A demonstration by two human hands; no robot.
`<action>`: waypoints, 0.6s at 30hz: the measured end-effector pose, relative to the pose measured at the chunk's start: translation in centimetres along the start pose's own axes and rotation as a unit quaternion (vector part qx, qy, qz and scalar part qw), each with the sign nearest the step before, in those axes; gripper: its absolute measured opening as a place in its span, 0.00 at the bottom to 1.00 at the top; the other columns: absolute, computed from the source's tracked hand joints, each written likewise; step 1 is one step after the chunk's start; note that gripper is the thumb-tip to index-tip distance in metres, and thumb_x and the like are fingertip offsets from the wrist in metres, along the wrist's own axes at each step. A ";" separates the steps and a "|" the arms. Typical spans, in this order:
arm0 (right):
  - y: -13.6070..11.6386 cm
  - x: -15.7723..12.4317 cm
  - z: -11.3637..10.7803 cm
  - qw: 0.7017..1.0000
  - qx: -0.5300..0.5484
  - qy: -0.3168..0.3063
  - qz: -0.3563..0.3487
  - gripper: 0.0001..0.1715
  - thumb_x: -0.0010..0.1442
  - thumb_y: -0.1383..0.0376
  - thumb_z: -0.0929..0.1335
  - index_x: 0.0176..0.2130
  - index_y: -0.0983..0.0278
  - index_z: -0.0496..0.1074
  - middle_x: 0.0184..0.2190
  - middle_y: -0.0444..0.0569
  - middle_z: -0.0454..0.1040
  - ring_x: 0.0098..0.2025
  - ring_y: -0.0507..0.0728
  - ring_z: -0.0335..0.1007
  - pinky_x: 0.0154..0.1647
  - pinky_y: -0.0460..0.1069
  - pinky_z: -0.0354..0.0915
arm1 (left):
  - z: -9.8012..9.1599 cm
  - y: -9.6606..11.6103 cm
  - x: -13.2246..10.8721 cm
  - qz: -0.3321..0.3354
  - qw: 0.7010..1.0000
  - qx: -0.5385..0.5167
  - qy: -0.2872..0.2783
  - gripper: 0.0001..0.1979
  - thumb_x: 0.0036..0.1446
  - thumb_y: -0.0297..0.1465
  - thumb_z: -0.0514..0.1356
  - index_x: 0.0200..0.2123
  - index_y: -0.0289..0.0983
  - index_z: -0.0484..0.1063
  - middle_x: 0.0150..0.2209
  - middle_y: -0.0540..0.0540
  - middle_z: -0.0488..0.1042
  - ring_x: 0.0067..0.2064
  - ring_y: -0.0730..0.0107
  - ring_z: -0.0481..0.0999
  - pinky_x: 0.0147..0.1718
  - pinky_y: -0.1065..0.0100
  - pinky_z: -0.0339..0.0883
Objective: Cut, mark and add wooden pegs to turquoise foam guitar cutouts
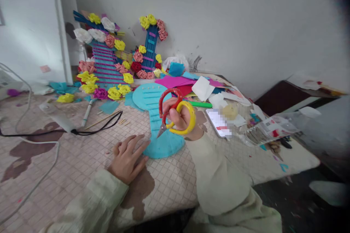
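My right hand [179, 118] is closed around a pair of scissors [188, 127] with one red and one yellow handle. The blades are together and point down and left, over a light blue cut-out shape [164, 146]. This shape has a rounded top, a narrow middle with raised cross strips, and a wide rounded bottom. My left hand [128, 158] lies palm down on the table, fingers spread, its fingertips at the shape's lower left edge.
Flower-covered decorations [108, 65] lean at the back wall. Coloured paper sheets [175, 81] lie behind my right hand. A phone [217, 122] and a plastic bottle [270, 129] lie to the right. A glue gun [57, 117] with its cable and a marker [89, 112] are at left.
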State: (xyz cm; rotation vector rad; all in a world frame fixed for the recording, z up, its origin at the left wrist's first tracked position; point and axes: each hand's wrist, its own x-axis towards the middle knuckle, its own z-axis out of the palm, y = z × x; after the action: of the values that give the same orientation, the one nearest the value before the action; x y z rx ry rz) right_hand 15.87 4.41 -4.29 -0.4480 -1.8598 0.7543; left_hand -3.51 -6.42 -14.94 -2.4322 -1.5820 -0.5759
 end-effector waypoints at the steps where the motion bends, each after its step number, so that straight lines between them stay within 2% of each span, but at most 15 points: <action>1: 0.2 0.0 0.1 1.000 0.007 -0.005 0.001 0.14 0.60 0.55 0.60 0.32 0.63 0.65 0.30 0.48 0.67 0.31 0.53 0.66 0.30 0.49 0.66 | 0.0 0.0 0.0 -0.004 1.000 0.002 -0.004 0.21 0.55 0.38 0.52 0.54 0.48 0.61 0.56 0.45 0.63 0.54 0.53 0.60 0.45 0.52 0.51; 5: 0.7 0.3 0.7 0.998 0.039 -0.051 0.011 0.16 0.59 0.54 0.60 0.32 0.64 0.64 0.31 0.49 0.66 0.31 0.53 0.65 0.29 0.48 0.66 | 0.1 0.0 0.1 -0.070 0.998 0.002 -0.005 0.22 0.56 0.40 0.51 0.55 0.46 0.60 0.57 0.42 0.60 0.56 0.52 0.57 0.45 0.51 0.54; 9: 0.6 0.6 1.0 0.996 0.059 -0.068 0.022 0.16 0.60 0.54 0.60 0.32 0.64 0.63 0.29 0.48 0.66 0.30 0.52 0.64 0.28 0.48 0.65 | 0.2 0.0 -0.1 -0.026 0.999 -0.001 -0.023 0.23 0.56 0.40 0.51 0.56 0.52 0.57 0.58 0.44 0.57 0.56 0.51 0.56 0.45 0.48 0.54; 13: 0.8 0.7 1.3 0.992 0.091 -0.079 0.024 0.15 0.59 0.55 0.60 0.32 0.64 0.63 0.28 0.47 0.65 0.29 0.52 0.64 0.29 0.48 0.65 | 0.2 -0.2 -0.1 -0.105 0.994 -0.010 0.011 0.24 0.56 0.39 0.50 0.57 0.43 0.57 0.57 0.39 0.57 0.56 0.50 0.55 0.46 0.48 0.55; 15: 0.8 0.7 1.4 0.992 0.088 -0.085 0.017 0.13 0.59 0.57 0.61 0.31 0.64 0.64 0.29 0.48 0.65 0.30 0.52 0.64 0.31 0.49 0.65 | 0.1 -0.1 0.1 -0.082 0.996 -0.020 -0.001 0.25 0.56 0.40 0.50 0.57 0.43 0.56 0.57 0.38 0.57 0.56 0.50 0.56 0.45 0.49 0.57; 18: 0.6 0.7 1.5 0.991 0.076 -0.105 0.012 0.12 0.59 0.59 0.60 0.29 0.64 0.64 0.31 0.49 0.66 0.30 0.51 0.63 0.31 0.48 0.64 | -0.2 0.1 0.3 -0.028 0.999 -0.023 -0.014 0.21 0.55 0.40 0.51 0.53 0.46 0.62 0.57 0.41 0.57 0.55 0.51 0.57 0.44 0.50 0.58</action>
State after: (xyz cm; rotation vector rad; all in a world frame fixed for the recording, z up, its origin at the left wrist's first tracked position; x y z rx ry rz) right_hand 14.19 4.90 -4.62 -0.3017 -1.9764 0.9831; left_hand -3.32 -6.27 -14.65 -2.4471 -1.6700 -0.5974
